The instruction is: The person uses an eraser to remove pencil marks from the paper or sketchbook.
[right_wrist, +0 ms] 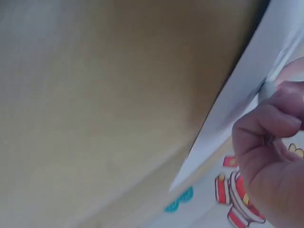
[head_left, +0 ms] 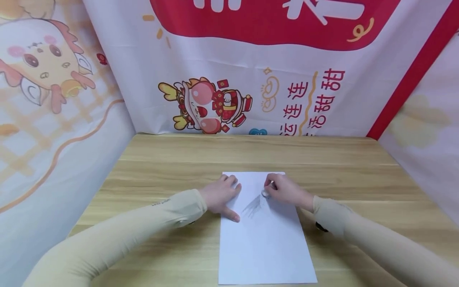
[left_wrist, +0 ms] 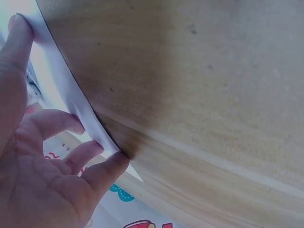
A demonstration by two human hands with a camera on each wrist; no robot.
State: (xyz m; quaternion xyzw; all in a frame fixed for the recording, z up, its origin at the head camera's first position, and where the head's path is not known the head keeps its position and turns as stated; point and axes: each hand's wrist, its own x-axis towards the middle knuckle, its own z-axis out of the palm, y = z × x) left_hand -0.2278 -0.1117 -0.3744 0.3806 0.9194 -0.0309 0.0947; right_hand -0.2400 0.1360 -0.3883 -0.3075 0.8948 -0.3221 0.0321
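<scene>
A white sheet of paper [head_left: 265, 251] lies on the wooden table, with grey pencil-like shading [head_left: 253, 206] on its upper half. My left hand [head_left: 220, 194] rests spread along the sheet's left edge, thumb and fingertips touching the paper. In the left wrist view, the fingers [left_wrist: 105, 172] reach over the paper's border. My right hand [head_left: 287, 191] pinches a small whitish eraser [right_wrist: 267, 91] against the sheet, at the upper right end of the grey shading. Most of the eraser is hidden by the fingers.
The wooden table [head_left: 161, 159] extends around the sheet on all sides. Behind it hangs a printed cloth [head_left: 229, 56] with red shapes and cartoon figures. More printed cloth [head_left: 89, 159] encloses the left side, and another panel [head_left: 426, 151] the right.
</scene>
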